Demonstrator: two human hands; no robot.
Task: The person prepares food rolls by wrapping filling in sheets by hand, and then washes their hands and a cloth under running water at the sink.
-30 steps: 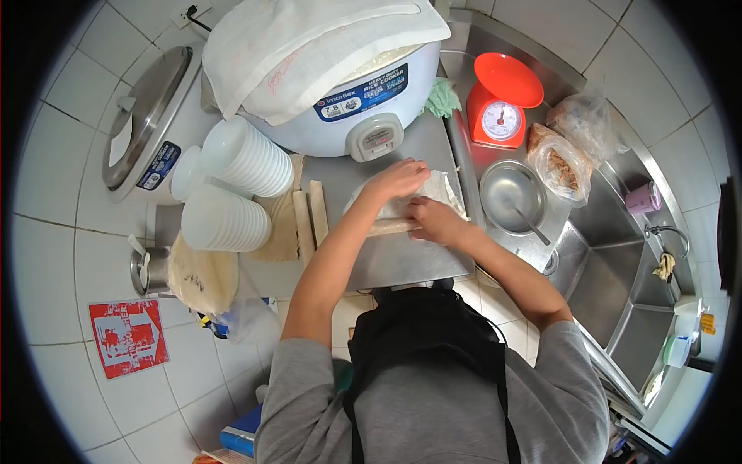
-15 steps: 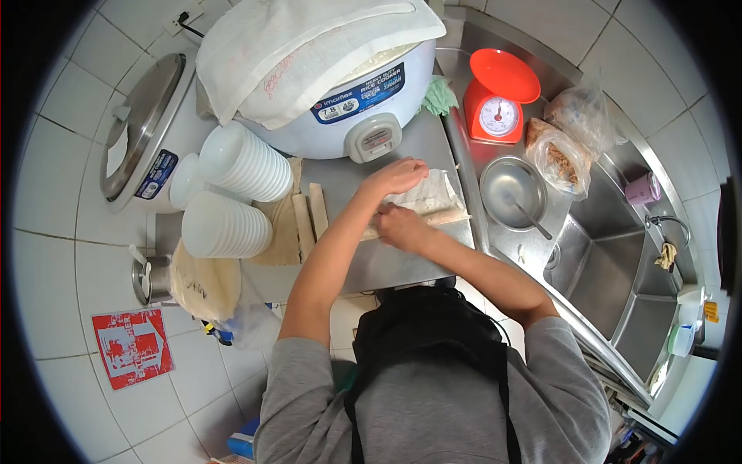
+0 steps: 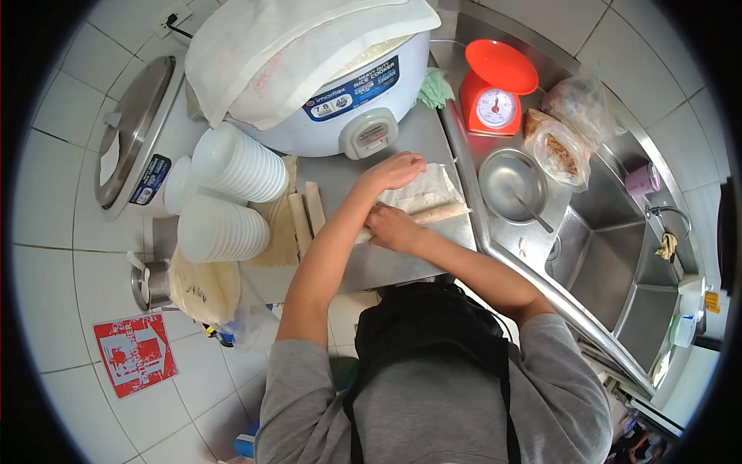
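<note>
A pale, thin wrapper sheet (image 3: 430,188) lies on the steel counter, its near edge rolled into a long, thin spring roll (image 3: 442,214). My right hand (image 3: 393,226) is closed over the left end of this roll, fingers curled and partly hidden. Just beyond it, my left hand (image 3: 398,170) is by the sheet's upper left side, fingers bent and together; whether anything is between them is hidden. To the left of my forearm, two finished rolls (image 3: 301,220) lie side by side, beside a tan wrapper stack or cloth (image 3: 280,232).
Stacked white tubs (image 3: 224,230) stand at left. A cloth-covered rice cooker (image 3: 332,131) is behind my hands. On the right are a red scale (image 3: 495,108), a metal bowl with spoon (image 3: 510,185), bags of food (image 3: 560,155) and a sink (image 3: 599,263).
My right hand has shifted slightly left along the roll. The left hand stays almost in place, and the whole view has shifted a little.
</note>
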